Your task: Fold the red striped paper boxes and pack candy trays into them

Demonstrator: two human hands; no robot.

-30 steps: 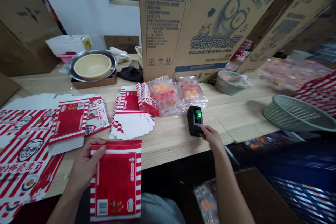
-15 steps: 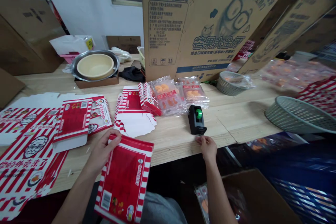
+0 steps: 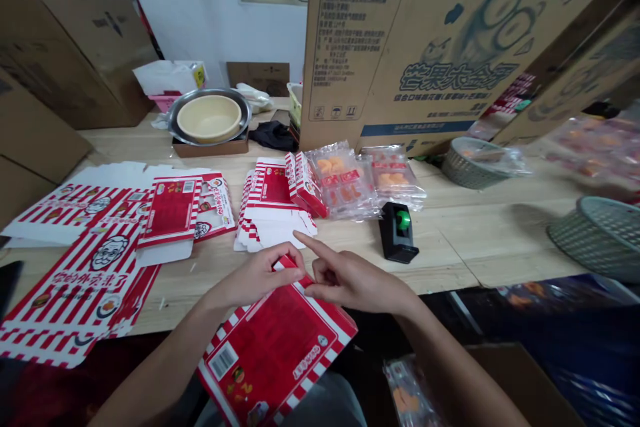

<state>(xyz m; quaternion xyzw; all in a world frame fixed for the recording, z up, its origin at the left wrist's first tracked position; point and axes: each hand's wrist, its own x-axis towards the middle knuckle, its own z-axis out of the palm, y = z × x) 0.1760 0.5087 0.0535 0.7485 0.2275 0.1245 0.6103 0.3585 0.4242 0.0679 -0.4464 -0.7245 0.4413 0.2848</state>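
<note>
A red carton with white-striped edges (image 3: 273, 347) tilts over my lap, its barcode face toward me. My left hand (image 3: 267, 273) grips its top edge, thumb in front. At the same edge, my right hand (image 3: 345, 280) has its thumb against the carton, index finger stretched out and the other fingers curled. Whether a bit of tape lies between them cannot be made out. On the table beyond stands a black tape dispenser (image 3: 397, 240) with a green core. Folded striped cartons (image 3: 275, 190) lie past my left hand.
Flat striped cartons (image 3: 95, 267) cover the table's left side. Bagged orange sweets (image 3: 345, 180) lie before a big cardboard box (image 3: 370, 47). A cream bowl (image 3: 210, 119) sits in a metal basin, and grey-green baskets (image 3: 470, 163) stand right. Below the table edge is an open cardboard box (image 3: 520, 380).
My right hand has left the tape dispenser and come to the carton's top edge beside my left hand. The carton has turned and tilted. The view has shifted left.
</note>
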